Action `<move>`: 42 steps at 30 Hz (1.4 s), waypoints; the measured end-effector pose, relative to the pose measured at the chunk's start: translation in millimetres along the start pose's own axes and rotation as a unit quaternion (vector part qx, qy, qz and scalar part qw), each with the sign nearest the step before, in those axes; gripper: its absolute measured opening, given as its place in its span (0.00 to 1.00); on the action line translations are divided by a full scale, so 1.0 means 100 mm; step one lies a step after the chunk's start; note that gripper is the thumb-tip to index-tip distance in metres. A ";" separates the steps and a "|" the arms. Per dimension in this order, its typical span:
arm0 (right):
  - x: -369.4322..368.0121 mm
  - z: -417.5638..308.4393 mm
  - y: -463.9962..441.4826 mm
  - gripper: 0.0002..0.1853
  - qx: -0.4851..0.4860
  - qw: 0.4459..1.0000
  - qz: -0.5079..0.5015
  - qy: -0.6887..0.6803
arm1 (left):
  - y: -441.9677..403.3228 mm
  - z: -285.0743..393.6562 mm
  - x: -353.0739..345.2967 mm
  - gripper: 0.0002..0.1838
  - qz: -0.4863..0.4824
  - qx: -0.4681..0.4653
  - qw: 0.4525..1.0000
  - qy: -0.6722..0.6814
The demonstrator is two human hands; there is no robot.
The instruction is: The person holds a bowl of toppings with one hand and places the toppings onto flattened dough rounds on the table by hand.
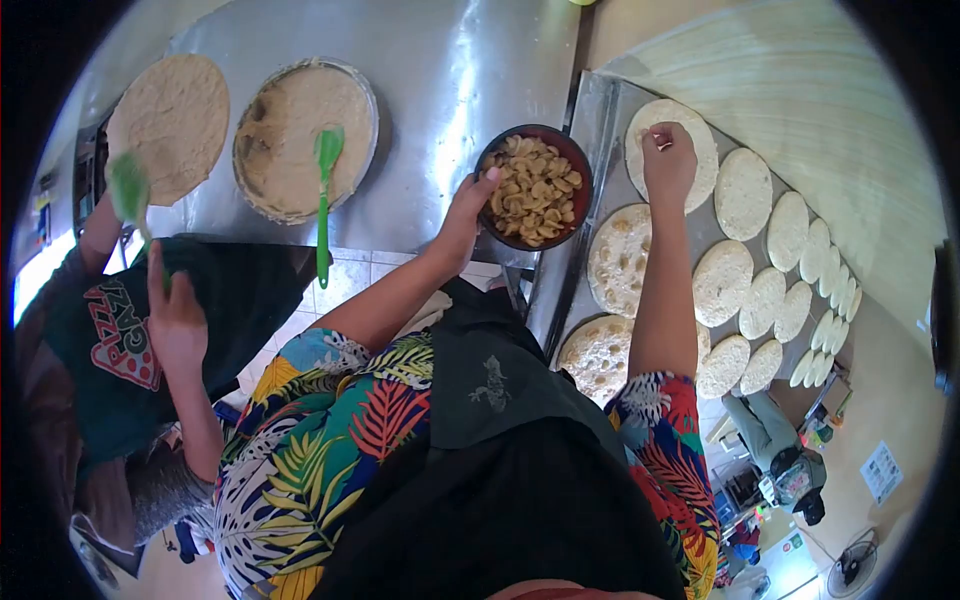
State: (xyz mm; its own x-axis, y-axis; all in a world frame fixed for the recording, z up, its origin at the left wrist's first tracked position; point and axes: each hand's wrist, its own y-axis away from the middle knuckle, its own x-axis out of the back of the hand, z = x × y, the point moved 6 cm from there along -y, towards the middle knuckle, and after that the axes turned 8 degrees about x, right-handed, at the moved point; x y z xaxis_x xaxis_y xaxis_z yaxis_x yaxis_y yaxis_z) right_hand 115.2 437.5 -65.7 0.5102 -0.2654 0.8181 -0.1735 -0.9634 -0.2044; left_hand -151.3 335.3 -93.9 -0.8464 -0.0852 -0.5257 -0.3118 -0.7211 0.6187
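My left hand (470,215) grips the near-left rim of a round dark bowl (583,205), its thumb over the edge. Sliced mushroom-like pieces (532,190) fill much of the bowl, whose inside is reddish. Over a round, pale dough base (694,120) at the top of the right-hand surface is my right hand (668,155), with its fingers pinched together. What those fingertips hold, if anything, is too small to make out. Just below, another base (618,260) has pieces scattered on it.
Many more round bases (722,282) line the right surface. On the metal table (420,100), a pan of beige spread (300,130) holds a green spatula (323,200). At left, a co-worker holds a spread-covered base (175,125) and another green spatula (128,190). A person stands far right.
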 end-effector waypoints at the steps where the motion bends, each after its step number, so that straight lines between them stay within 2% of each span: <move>1: 0.08 -0.19 0.05 0.08 0.002 0.996 -0.010 -0.089 | 0.00 0.05 -0.04 0.32 -0.008 -0.011 1.000 0.002; 3: 0.27 -0.75 0.24 0.07 0.033 0.980 -0.065 -0.184 | 0.01 0.14 -0.10 0.32 0.001 -0.012 1.000 -0.007; 7: 0.36 -1.44 0.70 0.08 0.156 0.951 -0.160 -0.214 | -0.05 0.09 -0.21 0.33 -0.040 -0.021 0.999 -0.003; 8: 0.37 -1.49 0.74 0.08 0.158 0.952 -0.156 -0.213 | -0.07 0.07 -0.23 0.34 -0.048 -0.022 0.999 -0.002; 10: 0.37 -1.65 0.87 0.10 0.299 0.940 -0.132 -0.096 | -0.14 -0.02 -0.20 0.34 -0.037 -0.019 0.999 -0.017; 11: 0.35 -1.65 0.90 0.10 0.303 0.939 -0.130 -0.097 | -0.18 -0.06 -0.17 0.35 -0.023 -0.014 0.999 -0.031; 14: 0.31 -1.55 0.97 0.11 0.254 0.955 -0.141 -0.058 | -0.18 -0.11 -0.19 0.36 -0.019 -0.021 0.999 -0.027; 17: 0.34 -1.40 1.02 0.11 0.214 0.961 -0.141 -0.101 | -0.19 -0.16 -0.22 0.36 -0.018 -0.016 0.999 -0.032; 19: 0.35 -1.29 1.01 0.09 0.123 0.950 -0.154 -0.242 | -0.19 -0.14 -0.30 0.36 -0.038 -0.007 0.999 -0.033; 20: 0.38 -1.20 1.04 0.08 0.039 0.937 -0.170 -0.302 | -0.16 -0.13 -0.34 0.36 -0.058 -0.010 0.998 -0.028; 21: 0.43 -1.12 1.02 0.08 0.034 0.940 -0.163 -0.297 | -0.13 -0.12 -0.39 0.36 -0.077 -0.012 0.997 -0.022; 22: 0.47 -1.02 0.96 0.09 0.025 0.933 -0.139 -0.332 | -0.11 -0.12 -0.37 0.35 -0.042 -0.012 0.998 -0.035; 24: 0.58 -0.75 0.82 0.10 -0.016 0.919 -0.114 -0.378 | -0.06 -0.11 -0.40 0.35 -0.039 -0.010 0.999 -0.033; 26: 0.73 -0.32 0.61 0.09 -0.041 0.944 -0.047 -0.325 | -0.04 -0.13 -0.36 0.35 -0.024 -0.015 0.999 -0.032; 30: 0.75 0.91 0.17 0.10 -0.113 0.958 0.048 -0.258 | 0.07 -0.10 -0.31 0.35 -0.001 0.001 0.999 -0.035; 33: 0.60 1.69 0.00 0.11 -0.164 0.959 0.062 -0.223 | 0.10 -0.11 -0.24 0.35 0.006 -0.001 0.999 -0.044; 37: 0.45 2.01 -0.07 0.10 -0.187 0.953 0.067 -0.228 | 0.13 -0.14 -0.17 0.36 0.030 0.004 0.999 -0.042; 40: 0.40 2.08 -0.10 0.10 -0.178 0.971 0.063 -0.147 | 0.13 -0.14 -0.12 0.36 0.029 0.004 0.999 -0.046; 42: 0.47 2.00 -0.11 0.09 -0.131 0.985 0.100 -0.051 | 0.11 -0.15 -0.09 0.36 0.032 0.002 0.999 -0.044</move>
State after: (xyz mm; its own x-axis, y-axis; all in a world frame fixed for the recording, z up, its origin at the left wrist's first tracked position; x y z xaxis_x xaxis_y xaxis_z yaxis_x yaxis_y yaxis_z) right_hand 309.4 428.0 -132.9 0.5227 -0.4647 0.7147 -0.4839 -0.8519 -0.2001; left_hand -140.3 317.6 -91.0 -0.8990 -0.0704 -0.4323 -0.2574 -0.7136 0.6515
